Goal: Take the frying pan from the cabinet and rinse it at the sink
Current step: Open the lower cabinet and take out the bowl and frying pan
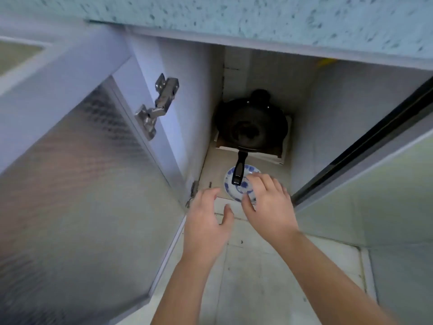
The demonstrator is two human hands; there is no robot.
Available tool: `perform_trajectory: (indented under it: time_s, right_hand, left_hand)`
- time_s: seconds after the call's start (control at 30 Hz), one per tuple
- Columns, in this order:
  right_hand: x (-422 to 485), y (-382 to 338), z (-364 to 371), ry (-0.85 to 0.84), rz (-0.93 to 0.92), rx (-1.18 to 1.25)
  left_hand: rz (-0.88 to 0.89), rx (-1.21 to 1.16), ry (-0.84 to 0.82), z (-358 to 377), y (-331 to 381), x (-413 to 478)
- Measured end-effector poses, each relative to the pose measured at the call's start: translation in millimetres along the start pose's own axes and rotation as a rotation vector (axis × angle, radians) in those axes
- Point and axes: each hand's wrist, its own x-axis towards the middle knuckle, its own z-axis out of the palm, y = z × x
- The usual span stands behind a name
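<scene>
You are looking down into an open cabinet point(255, 73) under a speckled counter point(257, 17), with both of its doors swung out. The left door point(77, 184) has a frosted, patterned panel and a metal hinge point(157, 106) on its inner edge; the right door point(365, 158) shows a dark edge strip. Inside, the frying pan point(251, 126) sits toward the back of the cabinet floor, resting on a pale flat board point(276, 154). It is black and lies upright with its bowl facing you. A second dark round thing shows just behind its rim; you cannot tell what that is. The pan's handle point(239, 170) points out toward you and its end hangs over a blue-and-white plate point(230, 181) lying near the cabinet's front edge.

Your right hand point(267, 202) is over the near side of that plate, fingers spread and loosely curved, gripping nothing; whether the fingertips touch the plate you cannot tell. Your left hand point(206, 221) hovers just beside it at the cabinet's threshold, also open with fingers apart and empty. Both are just short of the handle. Pale floor tiles point(257, 273) lie below your forearms.
</scene>
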Motion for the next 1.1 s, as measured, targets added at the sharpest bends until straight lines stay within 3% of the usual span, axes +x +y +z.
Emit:
perform_trajectory:
  time_s: [0.47,0.6,0.7,0.9,1.1]
  right_hand:
    - [115,108,140,0.115,0.141,0.072]
    - [141,128,175,0.164,0.190,0.366]
    - [153,132,193,0.116,0.299,0.708]
    - [186,129,213,0.032,0.490,1.149]
    - [204,126,219,-0.013,0.605,1.328]
  left_hand:
    - [0.116,0.243,0.050,157,-93,132]
    - [0.125,0.167,0.076,185,-109,160]
    - [0.153,0.159,0.052,199,-117,169]
    - [0.113,-0.040,-0.002,213,-132,182]
    - [-0.050,-0.289,-0.143,218,-136,188]
